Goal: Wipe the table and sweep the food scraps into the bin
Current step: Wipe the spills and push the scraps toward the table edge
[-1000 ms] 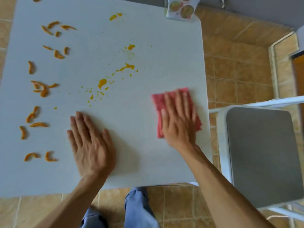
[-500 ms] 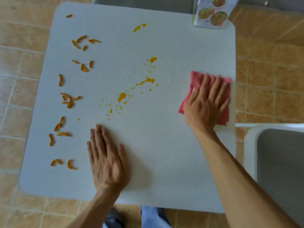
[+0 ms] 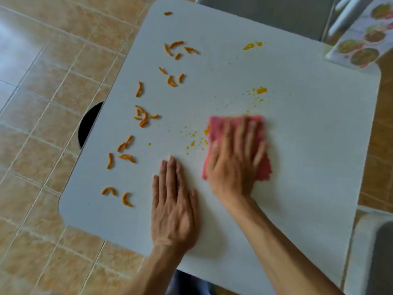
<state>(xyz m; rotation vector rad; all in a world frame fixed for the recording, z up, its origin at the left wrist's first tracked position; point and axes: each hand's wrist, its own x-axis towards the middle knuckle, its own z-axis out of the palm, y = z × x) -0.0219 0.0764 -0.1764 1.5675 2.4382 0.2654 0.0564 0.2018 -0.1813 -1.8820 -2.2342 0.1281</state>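
Observation:
A white square table carries several orange food scraps along its left side and yellow-orange sauce splatters near the middle. My right hand lies flat, fingers spread, pressing a pink cloth onto the table at the centre, over part of the splatter trail. The hand and cloth are motion-blurred. My left hand rests flat and open on the table near the front edge, just left of the cloth. A black bin shows partly on the floor under the table's left edge.
A laminated menu card lies over the far right corner. A grey chair seat stands at the right, another chair behind the table. Tan floor tiles surround it all.
My right hand has slid the pink cloth leftward from the right edge to the centre, covering part of the sauce trail. My left hand has stayed flat. The view has swung left, revealing the bin.

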